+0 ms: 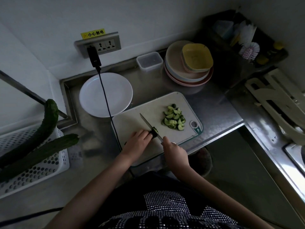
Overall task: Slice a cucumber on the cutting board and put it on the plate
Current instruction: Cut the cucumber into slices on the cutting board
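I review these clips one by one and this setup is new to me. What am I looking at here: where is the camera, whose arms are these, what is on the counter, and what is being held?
There is no robot. One wide-angle camera sits on a person's head, looking down at their own bare arms.

The left hand holds down a short cucumber end on the cutting board. The right hand grips a knife, its blade against that piece. Cut slices lie piled on the board's far right.

Beyond the board stands an empty white plate, crossed by a black cable from the wall socket. At the left, two whole cucumbers rest in a white basket. Stacked dishes stand at the back.
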`<state>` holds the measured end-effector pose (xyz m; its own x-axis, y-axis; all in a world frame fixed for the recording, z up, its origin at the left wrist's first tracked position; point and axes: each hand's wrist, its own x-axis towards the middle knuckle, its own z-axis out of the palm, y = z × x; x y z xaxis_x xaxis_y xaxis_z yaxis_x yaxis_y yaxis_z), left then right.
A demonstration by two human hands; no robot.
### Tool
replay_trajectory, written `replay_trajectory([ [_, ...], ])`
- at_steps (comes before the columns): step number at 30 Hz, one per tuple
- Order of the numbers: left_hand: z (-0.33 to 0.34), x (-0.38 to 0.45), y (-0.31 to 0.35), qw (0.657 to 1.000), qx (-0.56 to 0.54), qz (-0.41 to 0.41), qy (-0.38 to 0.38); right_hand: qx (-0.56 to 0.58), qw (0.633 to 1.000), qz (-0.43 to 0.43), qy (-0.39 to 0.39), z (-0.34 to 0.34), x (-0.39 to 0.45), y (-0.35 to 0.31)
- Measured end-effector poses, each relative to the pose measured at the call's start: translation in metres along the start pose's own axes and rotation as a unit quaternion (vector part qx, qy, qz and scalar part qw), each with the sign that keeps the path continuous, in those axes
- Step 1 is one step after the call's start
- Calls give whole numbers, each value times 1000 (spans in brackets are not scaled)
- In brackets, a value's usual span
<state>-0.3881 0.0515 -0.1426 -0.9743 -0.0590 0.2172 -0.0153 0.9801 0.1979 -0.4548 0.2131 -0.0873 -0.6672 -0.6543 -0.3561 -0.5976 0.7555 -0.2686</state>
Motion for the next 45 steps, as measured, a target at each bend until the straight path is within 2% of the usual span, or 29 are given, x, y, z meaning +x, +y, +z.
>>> replay_trajectory([
  [7, -3, -1, 1, 1000, -11, -12, -9, 21, 999, 27, -21, -2, 5, 1],
  [10, -5, -4, 2, 999, -25, -22, -11, 61, 997, 39, 2, -4, 3, 5],
  [15, -6, -3, 4, 995, -30, -67, -71, 107, 992, 49, 44, -8, -1, 9],
  [22, -12, 13, 11, 990, -116, -70, -43, 87, 991, 48, 94, -11, 0, 13],
  [25, -9, 23, 16, 995, -93, -38, -28, 58, 990, 55, 117, -13, 0, 18],
  [28, -11, 21, 21, 995, -52, 41, 75, 35, 990, 64, 118, -14, 3, 23],
  [30, -19, 25, 25, 988, -27, 113, 105, 25, 991, 64, 117, -14, 4, 26],
  [32, -22, 33, 27, 985, -6, 160, 70, 20, 991, 63, 118, -14, 4, 28],
  [37, -26, 61, 22, 984, -46, 170, -35, 3, 992, 42, 119, -21, 7, 33],
  [41, -31, 89, 22, 984, -79, 110, -116, -20, 994, 29, 104, -27, 8, 38],
  [43, -33, 99, 22, 986, -94, 94, -98, -19, 993, 36, 106, -31, 10, 39],
  [45, -37, 108, 22, 988, -98, 119, -28, -23, 993, 43, 107, -33, 11, 41],
])
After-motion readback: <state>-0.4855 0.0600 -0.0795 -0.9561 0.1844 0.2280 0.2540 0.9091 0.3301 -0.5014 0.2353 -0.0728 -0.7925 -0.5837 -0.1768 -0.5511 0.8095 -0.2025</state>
